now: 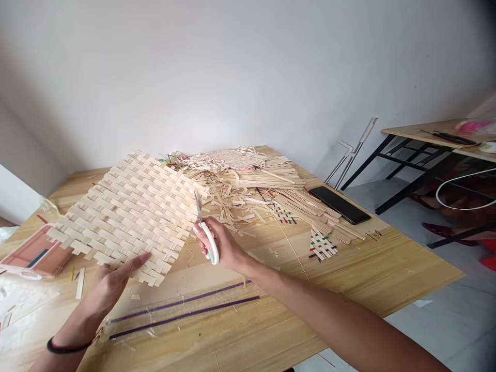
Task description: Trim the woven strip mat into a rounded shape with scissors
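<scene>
- A large pale woven mat of flat bamboo strips (127, 212) is seen lying flat on the light wooden worktop (349, 268), towards its left edge, with the weave apparently complete across the whole panel.
- The mat's near corner is pinned by the left hand (112, 284), fingers spread flat on the strips.
- White-handled scissors (205, 230) are gripped in the right hand (222, 245), fingers closed through the loops, blades pointed up at the mat's right edge; whether the blades are parted cannot be told.
- Ragged, stepped strip ends are still visible along the mat's near and left borders, so the trimming is judged to be only partly done.
- A heap of cut bamboo offcuts and loose strips (248, 186) is piled at the far middle of the worktop, suggesting much cutting already carried out.
- Two small coloured woven samples (321, 245) and a black phone (339, 204) are set near the right edge; a pink tray (34, 253) lies at the left edge.
- Two dark purple strips under a clear sheet (182, 310) are laid along the near edge.
</scene>
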Available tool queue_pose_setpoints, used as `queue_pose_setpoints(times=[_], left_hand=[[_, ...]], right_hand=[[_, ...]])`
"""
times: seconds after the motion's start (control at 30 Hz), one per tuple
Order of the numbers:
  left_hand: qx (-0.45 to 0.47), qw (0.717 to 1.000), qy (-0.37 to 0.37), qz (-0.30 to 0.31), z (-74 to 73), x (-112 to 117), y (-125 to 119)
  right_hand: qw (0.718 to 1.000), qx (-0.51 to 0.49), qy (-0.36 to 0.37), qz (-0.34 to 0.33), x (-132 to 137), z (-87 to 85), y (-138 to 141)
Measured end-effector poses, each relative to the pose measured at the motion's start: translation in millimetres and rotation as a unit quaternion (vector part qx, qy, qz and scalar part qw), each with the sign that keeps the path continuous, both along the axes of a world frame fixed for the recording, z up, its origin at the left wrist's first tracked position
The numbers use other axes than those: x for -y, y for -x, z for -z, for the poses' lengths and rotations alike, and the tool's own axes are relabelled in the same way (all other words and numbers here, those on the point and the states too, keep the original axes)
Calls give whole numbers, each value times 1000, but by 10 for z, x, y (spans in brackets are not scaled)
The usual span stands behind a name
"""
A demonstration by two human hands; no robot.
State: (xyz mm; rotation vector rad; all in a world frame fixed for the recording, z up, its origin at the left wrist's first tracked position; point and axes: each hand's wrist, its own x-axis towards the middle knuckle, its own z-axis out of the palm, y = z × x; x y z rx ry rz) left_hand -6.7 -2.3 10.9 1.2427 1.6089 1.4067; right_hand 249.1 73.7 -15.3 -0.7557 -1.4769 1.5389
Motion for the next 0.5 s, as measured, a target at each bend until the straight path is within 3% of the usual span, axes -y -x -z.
queue_pose_setpoints(times=[0.2,0.5], left_hand=[[40,998,52,16,-78,-14,-38],[33,997,63,4,-58,-20,-26]], right_hand=[[1000,6,-2,-8,-43,78,-3],[1000,18,3,11,-2,-13,15]])
